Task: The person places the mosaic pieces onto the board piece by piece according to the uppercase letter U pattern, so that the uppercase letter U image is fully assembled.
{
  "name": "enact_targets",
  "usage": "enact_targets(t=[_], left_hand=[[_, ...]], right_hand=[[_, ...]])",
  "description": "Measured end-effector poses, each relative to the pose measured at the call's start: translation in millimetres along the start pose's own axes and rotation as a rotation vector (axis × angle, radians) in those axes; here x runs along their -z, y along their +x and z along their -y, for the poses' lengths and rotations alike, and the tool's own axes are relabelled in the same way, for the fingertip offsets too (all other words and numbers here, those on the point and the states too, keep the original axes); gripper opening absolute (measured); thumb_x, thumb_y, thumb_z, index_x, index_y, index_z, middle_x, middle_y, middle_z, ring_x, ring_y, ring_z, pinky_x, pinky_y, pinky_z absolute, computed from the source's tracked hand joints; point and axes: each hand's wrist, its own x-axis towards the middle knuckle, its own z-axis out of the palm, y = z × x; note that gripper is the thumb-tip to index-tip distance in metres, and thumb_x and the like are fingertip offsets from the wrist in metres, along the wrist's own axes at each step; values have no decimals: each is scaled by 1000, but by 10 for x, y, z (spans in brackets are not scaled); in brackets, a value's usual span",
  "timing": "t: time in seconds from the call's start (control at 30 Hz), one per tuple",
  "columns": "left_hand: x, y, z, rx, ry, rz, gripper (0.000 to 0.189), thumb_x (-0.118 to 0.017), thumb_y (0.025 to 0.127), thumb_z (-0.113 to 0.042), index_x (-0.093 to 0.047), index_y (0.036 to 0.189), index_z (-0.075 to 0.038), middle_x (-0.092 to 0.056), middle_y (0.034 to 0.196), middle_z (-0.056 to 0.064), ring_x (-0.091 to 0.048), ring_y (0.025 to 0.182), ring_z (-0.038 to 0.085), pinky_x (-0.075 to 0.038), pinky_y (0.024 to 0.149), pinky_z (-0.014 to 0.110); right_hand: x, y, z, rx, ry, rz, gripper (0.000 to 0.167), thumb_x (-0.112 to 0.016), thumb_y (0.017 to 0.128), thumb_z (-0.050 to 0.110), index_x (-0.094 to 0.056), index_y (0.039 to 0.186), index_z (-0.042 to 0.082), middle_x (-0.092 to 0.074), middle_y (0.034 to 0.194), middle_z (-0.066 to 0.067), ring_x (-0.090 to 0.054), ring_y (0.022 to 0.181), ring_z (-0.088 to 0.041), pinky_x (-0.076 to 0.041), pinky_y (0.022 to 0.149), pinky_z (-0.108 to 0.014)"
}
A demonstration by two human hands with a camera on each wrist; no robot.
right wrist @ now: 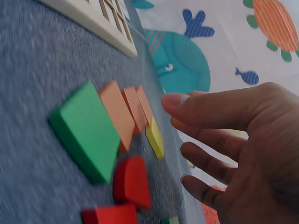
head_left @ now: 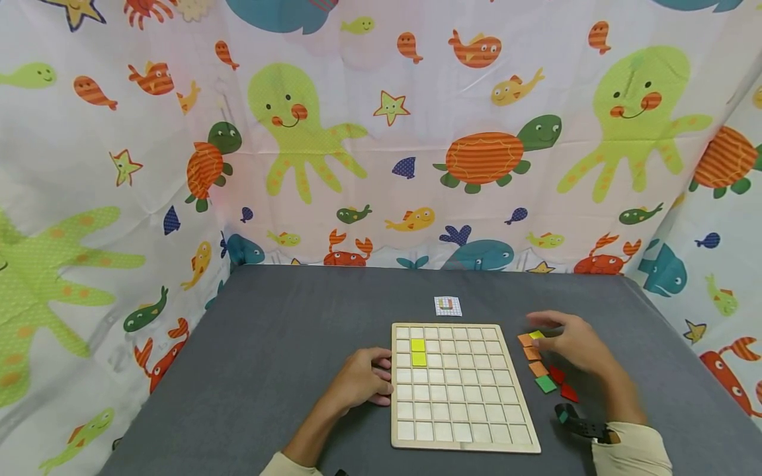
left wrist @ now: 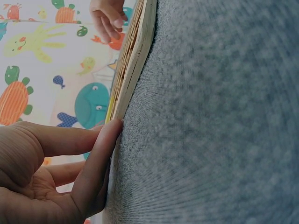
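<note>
A pale wooden grid board (head_left: 465, 445) lies flat on the grey table, with two yellow square tiles (head_left: 419, 359) set one above the other in its upper left cells. My left hand (head_left: 360, 378) rests against the board's left edge, its fingertips (left wrist: 112, 130) touching the rim. Over the loose tiles to the right hovers my right hand (head_left: 574, 342), thumb and fingers apart and holding nothing. Below it is a yellow tile (right wrist: 155, 139) at the end of a row of several orange tiles (right wrist: 117, 112). A green tile (right wrist: 86, 133) and red rounded pieces (right wrist: 133, 182) lie nearer me.
Behind the board lies a small white card (head_left: 448, 306) printed with a grid and a coloured U shape. A sea-animal curtain (head_left: 381, 132) stands along the back and sides of the grey table (head_left: 297, 330). A black strap (head_left: 580, 424) is on my right wrist.
</note>
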Motion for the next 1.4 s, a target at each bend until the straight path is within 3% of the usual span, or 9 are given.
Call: enact_targets(t=[0.27, 0.53, 0.77, 0.97, 1.17, 1.4], left_hand=[[6, 1, 14, -6, -9, 8, 66, -74, 79, 17, -56, 143, 12, -60, 120, 21, -67, 94, 24, -68, 63, 38], [1, 5, 12, 5, -7, 8, 67, -76, 80, 17, -56, 143, 10, -60, 121, 20, -67, 95, 24, -68, 63, 38], [4, 2, 10, 7, -11, 5, 68, -76, 79, 17, -57, 144, 9, -60, 120, 20, -67, 94, 24, -68, 63, 38], [10, -2, -2, 3, -16, 5, 67, -76, 79, 17, -57, 143, 10, -60, 120, 19, -67, 95, 24, -68, 62, 39], [8, -3, -3, 3, -14, 4, 68, -75, 79, 18, -57, 143, 10, -60, 120, 19, -67, 95, 23, -68, 62, 39], [7, 1, -2, 3, -13, 1, 67, -76, 79, 18, -57, 143, 9, -61, 120, 19, -67, 94, 23, -68, 61, 39]], right_hand=[[52, -39, -108, -14, -33, 3, 55, -78, 90, 12, -63, 142, 0, -64, 138, -28, -56, 123, -46, -54, 94, -66], [39, -24, -142, -16, -32, 23, 54, -78, 91, 10, -63, 142, -1, -65, 138, -28, -55, 126, -48, -46, 102, -74], [68, -1, -171, -36, -91, 7, 49, -79, 91, 9, -66, 137, -1, -70, 119, -20, -61, 107, -36, -55, 90, -56], [108, 0, -188, -60, -117, 27, 44, -78, 92, 12, -69, 133, -3, -69, 123, -26, -62, 109, -39, -56, 92, -62], [129, 4, -197, -60, -135, 42, 40, -78, 93, 14, -72, 129, -2, -68, 122, -26, -61, 107, -37, -57, 89, -58], [143, 11, -215, -59, -164, 55, 37, -78, 93, 17, -74, 125, -2, -71, 112, -18, -62, 100, -31, -55, 79, -40]])
